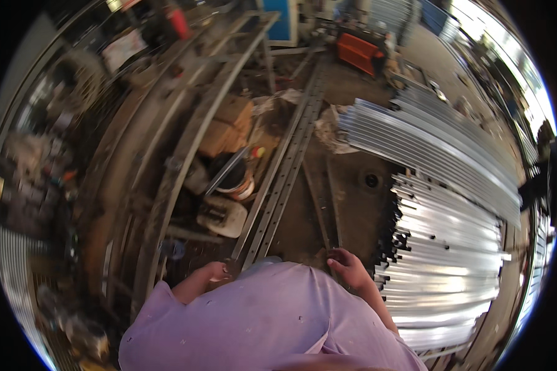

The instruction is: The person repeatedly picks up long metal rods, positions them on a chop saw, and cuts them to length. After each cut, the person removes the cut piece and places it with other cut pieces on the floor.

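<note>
My left hand (215, 272) hangs low beside the lilac shirt (260, 315), blurred, and its fingers do not show clearly. Out in front of the shirt on the other side, my right hand (349, 268) has thumb and fingers apart, with nothing visible in it. Nearest to it on the right is a stack of shiny metal profiles (445, 260) with dark ends. Two long perforated metal rails (284, 179) run along the floor ahead, between the hands. A white plastic jerrycan (224, 216) lies ahead of my left hand.
A long metal-framed bench (192, 142) runs along the left. Beside it are a bucket (236, 184) and a brown cardboard box (227, 127). More ribbed metal profiles (427, 148) lie at the right. An orange bin (358, 53) stands at the far end.
</note>
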Demonstrator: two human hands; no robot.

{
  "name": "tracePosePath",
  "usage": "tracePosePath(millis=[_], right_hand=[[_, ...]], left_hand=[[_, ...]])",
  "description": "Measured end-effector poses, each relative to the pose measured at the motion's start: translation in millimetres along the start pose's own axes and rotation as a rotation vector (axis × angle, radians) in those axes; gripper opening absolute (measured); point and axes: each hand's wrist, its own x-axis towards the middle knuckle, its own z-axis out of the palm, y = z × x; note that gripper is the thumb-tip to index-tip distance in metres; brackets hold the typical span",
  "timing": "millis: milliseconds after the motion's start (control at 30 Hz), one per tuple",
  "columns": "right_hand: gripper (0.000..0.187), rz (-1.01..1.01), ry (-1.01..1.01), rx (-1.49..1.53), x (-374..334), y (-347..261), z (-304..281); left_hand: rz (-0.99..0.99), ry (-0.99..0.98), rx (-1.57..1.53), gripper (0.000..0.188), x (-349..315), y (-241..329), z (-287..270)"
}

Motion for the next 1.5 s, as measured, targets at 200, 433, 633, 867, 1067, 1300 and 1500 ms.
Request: tracePosePath(millis=[200, 433, 633, 867, 1067, 1300, 1500], right_hand=[[0.055, 0.114, -0.216, -0.111, 19.1, 20.8, 37.9], [0.057, 0.135, -0.424, -0.323, 89.5, 43.5, 93.7], [0.051, -0.023, -0.561, -0.430, 141.8, -2.8, 193.6], [0.047, -0.028, -0.797, -0.514, 120.6, -62.3, 371.1], [0.056, -0.237, -0.819, -0.578, 83.2, -59.2, 533.7], [0.101, -0.675, -0.572, -1.335, 73.8, -36.2, 694.0], [0.132, -0.384, -0.386, -1.624, 51.7, -31.1, 779.0]], left_hand=[[-0.276, 0.155, -0.221, 0.062, -88.1, -54.7, 105.7], [-0.509, 0.378, -0.708, 0.058, -194.0, -61.0, 240.0], [-0.568, 0.053, -0.796, 0.061, -297.4, -63.4, 373.1], [-1.510, 0.023, -1.006, 0.038, -501.0, -84.3, 599.7], [-1.896, 0.189, -0.956, 0.042, -652.2, -210.8, 623.8], [-1.763, 0.334, -0.587, 0.045, -709.9, -409.2, 577.7], [-1.558, 0.484, -0.322, 0.042, -706.1, -518.9, 594.1]])
